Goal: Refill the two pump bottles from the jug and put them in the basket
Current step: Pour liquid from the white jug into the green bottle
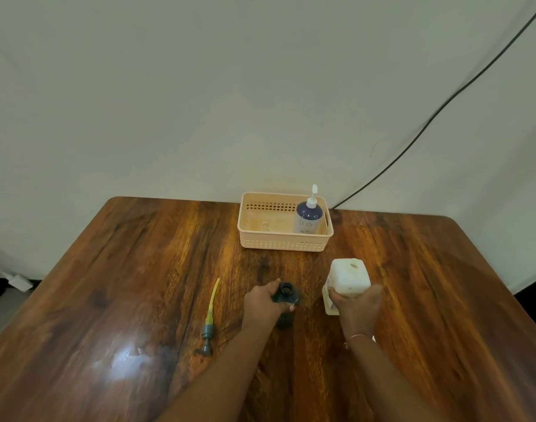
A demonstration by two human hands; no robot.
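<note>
1. Here's the dark, glossy wooden worktop, set against a plain pale wall, and both bare hands are at work near its middle.
2. The left hand has its grip wrapped around the shoulder of a dark grey plastic pump bottle, which stands upright on the worktop with its round neck open and facing up.
3. That bottle's pump, a grey head with a long yellowish dip tube, lies flat on the worktop just to the left of the left hand, apart from it, tube pointing away toward the wall.
4. Over on the other side, the right hand, a thin bangle at the wrist, has its grip closed on a white, square-sided plastic jug.
5. The jug is just right of the open bottle, not touching it; whether it is lifted clear of the worktop I cannot tell.
6. At the far edge sits a peach-coloured perforated plastic basket.
7. Inside it, in the right-hand end, a dark blue pump bottle with a white pump top stands upright; the rest of the basket floor shows bare.
8. A black cable runs down the wall behind the basket.
</note>
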